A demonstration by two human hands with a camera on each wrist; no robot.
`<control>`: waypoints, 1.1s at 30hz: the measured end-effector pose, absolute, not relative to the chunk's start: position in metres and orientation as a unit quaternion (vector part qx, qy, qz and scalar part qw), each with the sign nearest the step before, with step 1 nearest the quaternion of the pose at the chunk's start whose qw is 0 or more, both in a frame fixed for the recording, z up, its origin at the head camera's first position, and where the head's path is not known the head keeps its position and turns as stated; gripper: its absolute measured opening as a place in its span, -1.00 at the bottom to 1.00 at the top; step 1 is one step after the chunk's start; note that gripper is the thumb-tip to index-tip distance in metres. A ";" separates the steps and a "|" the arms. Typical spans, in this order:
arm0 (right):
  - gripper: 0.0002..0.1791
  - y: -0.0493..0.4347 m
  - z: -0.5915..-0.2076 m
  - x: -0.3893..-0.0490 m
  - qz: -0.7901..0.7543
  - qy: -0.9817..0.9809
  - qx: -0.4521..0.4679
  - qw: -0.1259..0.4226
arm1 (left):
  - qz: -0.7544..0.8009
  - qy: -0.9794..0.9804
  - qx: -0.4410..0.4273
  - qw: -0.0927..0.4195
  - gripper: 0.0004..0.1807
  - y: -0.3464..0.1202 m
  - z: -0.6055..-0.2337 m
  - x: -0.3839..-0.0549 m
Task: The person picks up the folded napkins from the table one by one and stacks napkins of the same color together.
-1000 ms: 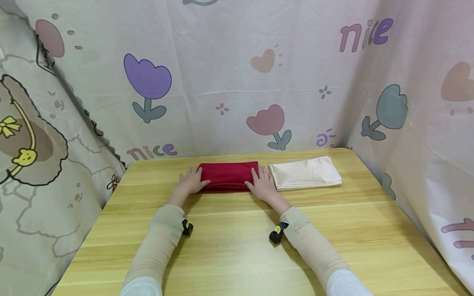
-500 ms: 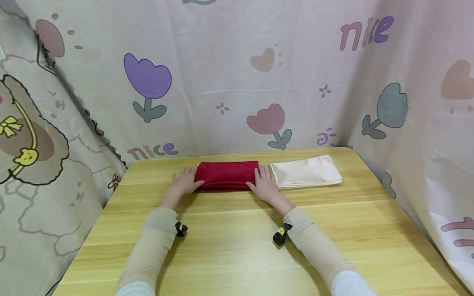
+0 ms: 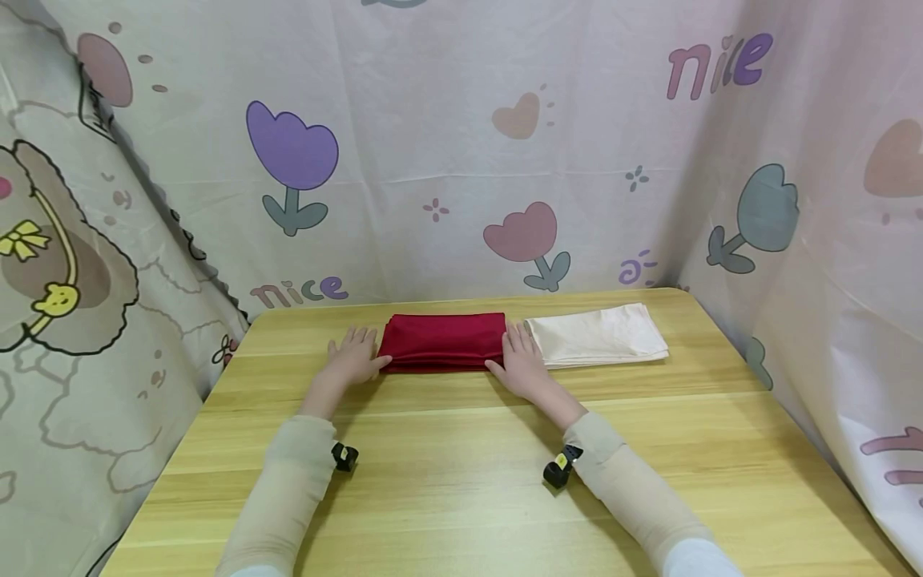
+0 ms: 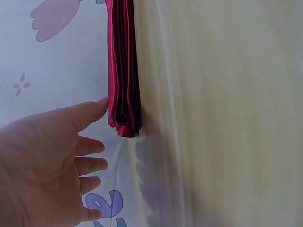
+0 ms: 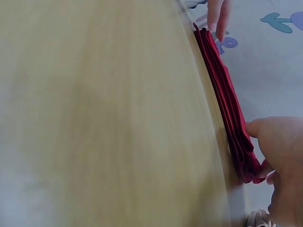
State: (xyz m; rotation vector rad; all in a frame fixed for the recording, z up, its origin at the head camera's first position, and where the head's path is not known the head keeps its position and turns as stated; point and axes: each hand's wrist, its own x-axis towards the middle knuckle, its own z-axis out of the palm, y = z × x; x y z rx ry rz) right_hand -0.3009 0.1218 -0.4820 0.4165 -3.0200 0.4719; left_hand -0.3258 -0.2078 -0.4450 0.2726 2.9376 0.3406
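Note:
A folded red cloth (image 3: 441, 340), shiny and in several layers, lies flat near the far edge of the table. Beside its left end is my left hand (image 3: 352, 359), fingers spread and the thumb at the cloth's edge; in the left wrist view the left thumb tip seems to touch the red cloth (image 4: 124, 66). My right hand (image 3: 524, 367) rests at the other end with straight fingers, between the red cloth and a folded cream cloth (image 3: 602, 336). In the right wrist view the right hand (image 5: 284, 161) has its thumb and a finger against the layered end.
The light wooden table (image 3: 447, 481) reaches back to a patterned curtain (image 3: 411, 144), which hangs close behind the cloths and along both sides. Small black cameras are strapped to both wrists, over beige sleeves (image 3: 284, 489).
My left hand has slid left off the red cloth's top, and that cloth's left end now lies slightly further left. My right hand has shifted a little to the right. The cream cloth stays put.

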 end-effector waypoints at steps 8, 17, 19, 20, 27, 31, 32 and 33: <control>-0.16 0.131 -0.483 -0.292 0.139 -0.976 0.159 0.053 | 0.119 0.986 0.096 0.070 -0.17 -0.211 -0.442 -0.315; -0.26 0.147 -0.472 -0.280 0.152 -0.971 0.170 0.076 | 0.131 0.985 0.094 0.053 -0.18 -0.208 -0.430 -0.299; -0.27 0.151 -0.471 -0.278 0.152 -0.971 0.167 0.081 | 0.129 0.986 0.096 0.047 -0.17 -0.207 -0.428 -0.295; -0.27 0.152 -0.470 -0.277 0.153 -0.971 0.165 0.084 | 0.130 0.986 0.096 0.045 -0.17 -0.206 -0.427 -0.293; -0.26 0.160 -0.462 -0.270 0.168 -0.966 0.167 0.106 | 0.128 0.986 0.100 0.019 -0.15 -0.198 -0.422 -0.280; -0.23 0.165 -0.456 -0.265 0.175 -0.966 0.157 0.108 | 0.125 0.987 0.105 0.010 -0.15 -0.191 -0.421 -0.273; -0.22 0.166 -0.454 -0.263 0.178 -0.966 0.155 0.107 | 0.122 0.987 0.105 0.008 -0.15 -0.190 -0.422 -0.272; -0.22 0.168 -0.452 -0.262 0.179 -0.966 0.153 0.107 | 0.121 0.987 0.106 0.006 -0.15 -0.188 -0.422 -0.270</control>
